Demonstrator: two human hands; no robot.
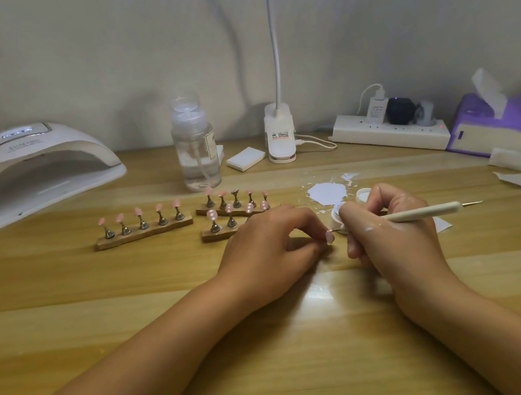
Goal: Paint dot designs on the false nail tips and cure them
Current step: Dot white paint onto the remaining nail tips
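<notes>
Left hand [271,247] pinched one pink nail tip [329,237] just above the table [279,350]; right hand [393,226] gripped the dotting tool [428,211], its point at the tip. Dots showed on several tips in the near holder [223,233], possibly others. Left-hand row [145,233] looked plain. Curing lamp [35,171] stood empty.

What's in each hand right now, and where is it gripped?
Left hand pinches a pink nail tip at its hidden base. Right hand grips the dotting tool near its working end.
</notes>
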